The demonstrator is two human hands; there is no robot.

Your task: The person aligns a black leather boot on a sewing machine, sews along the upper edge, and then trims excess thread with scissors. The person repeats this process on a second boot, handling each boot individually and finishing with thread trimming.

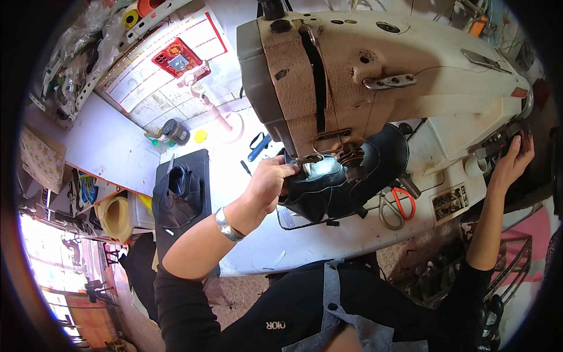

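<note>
A large beige sewing machine stands before me, its lamp lighting a black leather shoe upper around the needle area. My left hand, a silver bracelet on its wrist, pinches the left edge of that leather, the thumb on top. At the machine's far right end, my right hand has its fingers curled against the dark handwheel; part of the wheel is hidden. A second black leather shoe piece rests on a dark mat to the left of my forearm.
Red-handled scissors and a tray of small metal parts lie right of the leather. Behind my left hand are a blue tool, a pink phone stand and a dark jar. The white table ends near my body.
</note>
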